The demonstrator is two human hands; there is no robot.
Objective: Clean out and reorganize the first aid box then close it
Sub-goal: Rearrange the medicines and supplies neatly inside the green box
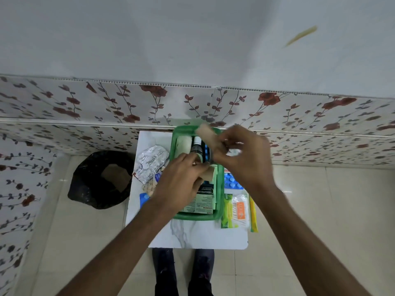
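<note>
Over the small white table [198,238], both hands are working inside the open green plastic first aid box [197,217].

Judging by the contents, the refilling step is under way: a white bandage roll [183,146], a dark dropper bottle [196,147] and a green-and-white medicine carton [203,199] are already lying in the box. The right hand [245,159] is pinching a blurred beige strip [206,135] above the far end; the left hand [181,184] is curling its fingers on a tan piece over the carton, grip unclear. Blue blister packs [232,182], a cotton-bud packet [240,210] and foil strips [149,163] are waiting outside, beside a black rubbish bag [100,180]. Next, the strip probably needs placing flat.
</note>
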